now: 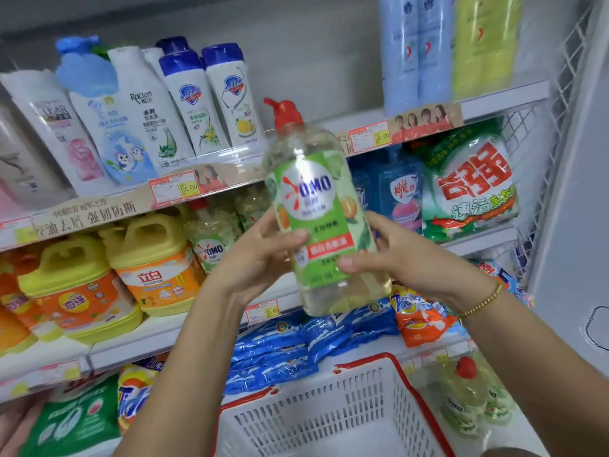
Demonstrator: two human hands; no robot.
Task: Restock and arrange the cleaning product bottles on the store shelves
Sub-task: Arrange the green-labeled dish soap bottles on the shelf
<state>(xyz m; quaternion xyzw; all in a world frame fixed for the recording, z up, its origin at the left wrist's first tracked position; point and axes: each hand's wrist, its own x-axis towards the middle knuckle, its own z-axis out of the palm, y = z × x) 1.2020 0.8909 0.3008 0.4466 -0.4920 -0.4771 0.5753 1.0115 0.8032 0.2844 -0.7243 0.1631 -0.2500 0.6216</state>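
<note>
Both hands clamped on OMO pump bottle: left hand and right hand wrap its sides. Bottle near upright, slightly tilted, red pump up, in front of middle shelf, above white basket.

I see the pump bottle held in front of the middle shelf, left hand on its left side, right hand on its right. Basket below the hands. Behind the left hand, matching bottles stand on the middle shelf, handled jugs to their left. Shampoo bottles on the shelf above; powder bag right of the held bottle.
</note>
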